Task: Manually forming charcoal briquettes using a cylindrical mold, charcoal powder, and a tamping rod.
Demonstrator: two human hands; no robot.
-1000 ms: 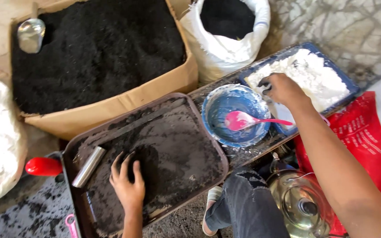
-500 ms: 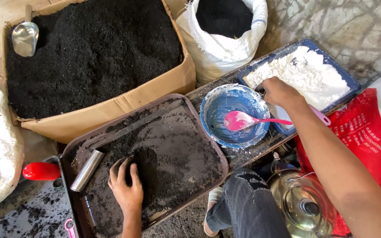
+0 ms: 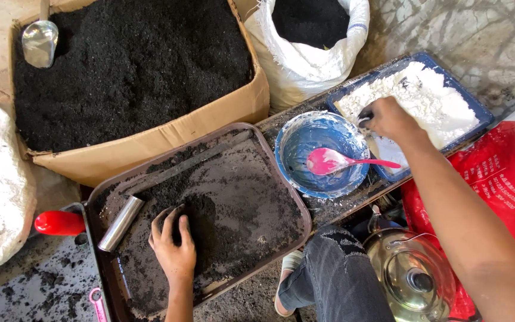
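My left hand [image 3: 173,245] lies palm down on a brown tray [image 3: 281,179] spread with black powder, its fingers curled around a small black lump. A short metal tube [image 3: 120,223] rests on the tray just left of that hand. My right hand [image 3: 388,119] reaches into a blue tray [image 3: 478,107] of white powder, fingers pinched around a small dark piece at the powder's near edge. Between both trays sits a blue bowl [image 3: 305,143] smeared white, with a pink spoon [image 3: 335,161] lying in it.
A large cardboard box [image 3: 150,140] of black powder with a metal scoop [image 3: 40,42] stands behind the brown tray. A white sack [image 3: 305,59] of black powder is at top centre. A red bag [image 3: 496,185], a glass kettle [image 3: 409,274], a red knob [image 3: 59,222] and my knee [image 3: 335,268] lie below.
My right hand has slid slightly back along the white powder tray's near edge. My left hand has shifted little on the black powder. The camera view drifted down and left.
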